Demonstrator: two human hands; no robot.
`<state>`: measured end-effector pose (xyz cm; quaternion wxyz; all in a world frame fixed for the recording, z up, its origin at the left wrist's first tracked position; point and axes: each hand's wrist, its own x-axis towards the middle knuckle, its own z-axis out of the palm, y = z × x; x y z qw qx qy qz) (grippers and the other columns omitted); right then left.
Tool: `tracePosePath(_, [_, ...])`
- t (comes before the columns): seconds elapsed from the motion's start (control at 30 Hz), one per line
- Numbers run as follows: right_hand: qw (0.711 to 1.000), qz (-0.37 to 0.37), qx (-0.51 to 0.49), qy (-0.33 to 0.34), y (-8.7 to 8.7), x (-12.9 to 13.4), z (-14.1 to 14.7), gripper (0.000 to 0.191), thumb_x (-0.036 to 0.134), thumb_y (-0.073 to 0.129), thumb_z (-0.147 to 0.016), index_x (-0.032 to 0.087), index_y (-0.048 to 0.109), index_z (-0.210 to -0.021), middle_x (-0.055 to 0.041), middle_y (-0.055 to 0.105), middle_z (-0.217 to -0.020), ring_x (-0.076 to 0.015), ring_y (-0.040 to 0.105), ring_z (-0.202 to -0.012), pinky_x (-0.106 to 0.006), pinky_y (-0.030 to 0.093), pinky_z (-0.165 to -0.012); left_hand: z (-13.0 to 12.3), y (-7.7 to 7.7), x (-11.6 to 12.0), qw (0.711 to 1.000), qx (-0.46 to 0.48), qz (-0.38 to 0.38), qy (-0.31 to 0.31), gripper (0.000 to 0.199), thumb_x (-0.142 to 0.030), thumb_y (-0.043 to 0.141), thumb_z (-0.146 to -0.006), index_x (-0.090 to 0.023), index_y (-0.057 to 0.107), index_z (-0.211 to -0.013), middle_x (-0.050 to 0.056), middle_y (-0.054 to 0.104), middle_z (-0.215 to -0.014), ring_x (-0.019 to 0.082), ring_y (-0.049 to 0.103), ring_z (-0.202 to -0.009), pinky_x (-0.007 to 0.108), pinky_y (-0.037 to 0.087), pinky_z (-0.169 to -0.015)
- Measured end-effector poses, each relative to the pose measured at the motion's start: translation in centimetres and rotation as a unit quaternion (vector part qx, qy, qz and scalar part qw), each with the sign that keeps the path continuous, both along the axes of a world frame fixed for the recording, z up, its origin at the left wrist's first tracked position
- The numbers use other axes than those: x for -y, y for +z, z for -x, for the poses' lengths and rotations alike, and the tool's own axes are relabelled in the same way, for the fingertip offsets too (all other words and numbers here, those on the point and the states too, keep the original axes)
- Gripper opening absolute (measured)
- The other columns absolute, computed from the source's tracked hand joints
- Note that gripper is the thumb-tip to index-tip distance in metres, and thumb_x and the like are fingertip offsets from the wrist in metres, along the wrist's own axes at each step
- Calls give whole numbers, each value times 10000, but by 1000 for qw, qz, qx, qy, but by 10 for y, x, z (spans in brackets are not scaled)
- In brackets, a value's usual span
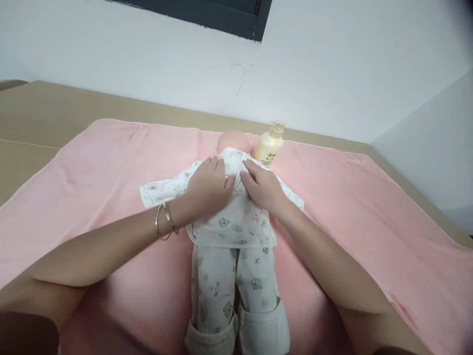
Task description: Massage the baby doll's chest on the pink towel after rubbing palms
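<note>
A doll lies on a pink blanket, its bare head [233,141] toward the wall. It wears a white printed shirt [236,229] with both sleeves spread sideways, and matching trousers [216,283] with turned-up cuffs. On the shirt's upper left part rests my left hand [210,187], its fingers closed on the fabric near the collar. My right hand [264,187] pinches the shirt beside it, just right of the middle. Cloth covers the lower part of the doll's head.
A pale yellow pump bottle [269,148] lies beside the doll's head on the right. The pink blanket [332,207] covers much of a wooden table [74,103]. Behind the table stands a white wall with a dark frame above.
</note>
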<state>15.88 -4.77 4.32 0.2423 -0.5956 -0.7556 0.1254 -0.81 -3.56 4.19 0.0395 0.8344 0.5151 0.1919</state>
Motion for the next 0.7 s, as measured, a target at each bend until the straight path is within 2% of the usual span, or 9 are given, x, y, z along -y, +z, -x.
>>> tracePosePath(0.07, [999,-20,-18,18,-6,-13,-5,379,369,329,-1001,174,602,-1177,-150,634,-1338,-304,518,-1342,-534,402,-1144,-2,3,15,999,-28,-29,-31,503,-332,319,-964,2,548,-1263,258,576,-1338,354,502,-1326,522,407,-1172])
tracePosePath(0.13, [999,-38,-16,27,-8,-17,-5,379,371,319,-998,163,592,-1158,-166,631,-1325,-317,502,-1344,-563,358,-1164,-1,6,19,998,-29,-10,-45,458,-326,315,-967,-34,597,-1178,232,619,-1263,337,548,-1267,504,443,-1137])
tracePosePath(0.23, [1000,-27,4,9,-1,-4,2,421,362,312,-995,130,590,-1209,-184,624,-1348,-344,494,-1356,-562,381,-1145,3,5,1,998,18,49,-31,435,-363,272,-989,-113,625,-1032,165,670,-1130,286,610,-1144,469,497,-1059])
tracePosePath(0.37, [999,12,44,-15,10,17,11,483,346,387,-966,129,574,-1355,-152,565,-1462,-315,458,-1424,-503,405,-1168,8,-2,-26,992,90,78,28,500,-457,261,-995,-118,582,-1172,158,632,-1287,276,582,-1231,456,478,-1089])
tracePosePath(0.47, [999,17,35,-13,5,11,7,569,392,363,-983,113,502,-1459,-135,476,-1549,-278,378,-1490,-476,346,-1226,5,-6,-21,998,39,24,34,503,-414,257,-997,-87,602,-1162,190,656,-1232,302,605,-1199,471,495,-1049])
tracePosePath(0.6, [1000,15,22,5,-9,-9,-1,698,434,330,-993,-10,349,-1531,-202,289,-1638,-304,211,-1556,-502,214,-1278,1,-5,3,996,-46,-76,14,475,-339,289,-986,-50,640,-1124,229,678,-1153,335,627,-1153,486,519,-990])
tracePosePath(0.7, [999,10,36,8,-10,-12,0,686,412,330,-992,-21,350,-1524,-218,308,-1626,-316,226,-1550,-510,211,-1275,2,-5,9,995,-43,-92,2,436,-314,299,-978,-80,663,-1037,198,691,-1065,309,639,-1078,456,531,-943])
